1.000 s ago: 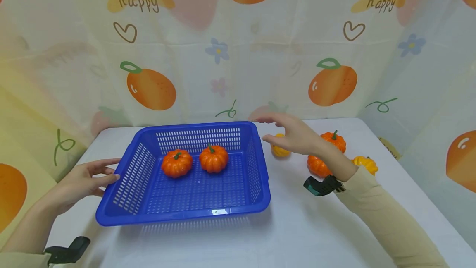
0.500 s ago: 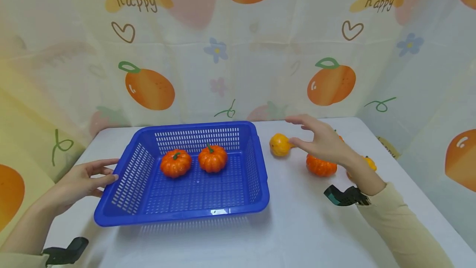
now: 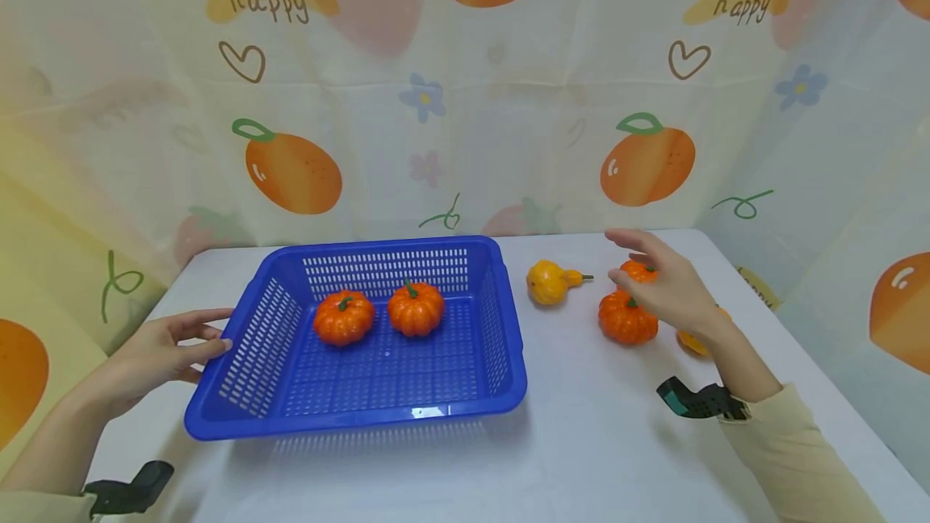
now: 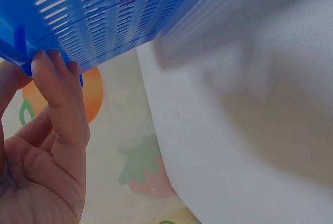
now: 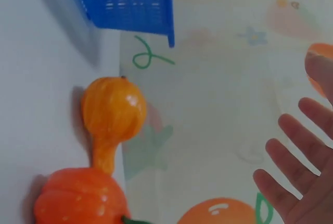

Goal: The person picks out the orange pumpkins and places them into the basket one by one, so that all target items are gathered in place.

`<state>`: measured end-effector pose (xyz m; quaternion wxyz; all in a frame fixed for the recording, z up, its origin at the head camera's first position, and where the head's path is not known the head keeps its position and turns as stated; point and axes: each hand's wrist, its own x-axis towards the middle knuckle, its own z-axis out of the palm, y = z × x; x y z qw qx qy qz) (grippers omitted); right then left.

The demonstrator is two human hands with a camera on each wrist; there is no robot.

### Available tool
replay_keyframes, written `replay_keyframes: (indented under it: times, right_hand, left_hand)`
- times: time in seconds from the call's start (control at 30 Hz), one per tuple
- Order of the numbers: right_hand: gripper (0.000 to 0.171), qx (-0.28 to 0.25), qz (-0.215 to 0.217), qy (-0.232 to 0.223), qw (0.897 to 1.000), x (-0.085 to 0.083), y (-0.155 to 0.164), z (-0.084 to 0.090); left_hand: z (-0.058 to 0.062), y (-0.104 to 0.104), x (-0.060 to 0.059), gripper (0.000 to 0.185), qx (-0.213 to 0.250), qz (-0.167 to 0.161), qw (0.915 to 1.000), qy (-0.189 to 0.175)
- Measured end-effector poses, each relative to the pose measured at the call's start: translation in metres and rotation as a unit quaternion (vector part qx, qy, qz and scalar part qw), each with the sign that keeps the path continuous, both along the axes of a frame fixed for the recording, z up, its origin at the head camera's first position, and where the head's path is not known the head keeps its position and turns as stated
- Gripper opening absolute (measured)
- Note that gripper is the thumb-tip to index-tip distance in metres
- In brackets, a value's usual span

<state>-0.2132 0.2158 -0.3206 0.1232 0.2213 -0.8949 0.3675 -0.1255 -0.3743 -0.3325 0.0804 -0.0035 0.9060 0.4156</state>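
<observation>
My left hand [image 3: 163, 357] pinches the left rim of a blue plastic basket [image 3: 356, 428]; the left wrist view shows fingertips [image 4: 44, 62] at its edge. Two small orange pumpkins, one on the left [image 3: 344, 319] and one on the right [image 3: 416, 309], sit inside. Over on the right, my right hand [image 3: 672, 285] hovers with spread fingers, holding nothing. Beneath and beside it are an orange pumpkin [image 3: 626, 321] and another behind [image 3: 638, 270], partly covered by the hand. A yellow-orange long-necked gourd [image 3: 549, 282] lies between basket and hand. My right wrist mostly hides a yellow item [image 3: 693, 343].
Everything stands on a white table [image 3: 574, 434]. A curtain [image 3: 508, 144] printed with fruit and "happy" hangs right behind its back edge and along both sides. The basket takes up the left and middle of the tabletop.
My right hand has moved rightward, from beside the basket and over the gourd to above the orange pumpkins, uncovering the gourd. The left hand and basket stay in place.
</observation>
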Motion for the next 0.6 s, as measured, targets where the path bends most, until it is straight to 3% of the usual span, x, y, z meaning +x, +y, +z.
replay_keyframes:
  times: [0.23, 0.37, 0.6]
  right_hand:
    - [0.052, -0.046, -0.041, -0.041, 0.997, -0.002, 0.016, -0.016]
    - [0.053, -0.062, -0.043, -0.041, 0.996, -0.018, 0.035, -0.047]
    - [0.057, -0.070, -0.070, -0.062, 0.993, -0.029, 0.048, -0.075]
  left_hand:
    - [0.000, 0.000, -0.001, 0.067, 0.001, 0.002, 1.0000, 0.001]
    - [0.000, -0.001, -0.001, 0.067, 0.002, 0.000, 1.0000, 0.001]
    - [0.001, -0.001, 0.000, 0.067, 0.007, -0.003, 1.0000, 0.001]
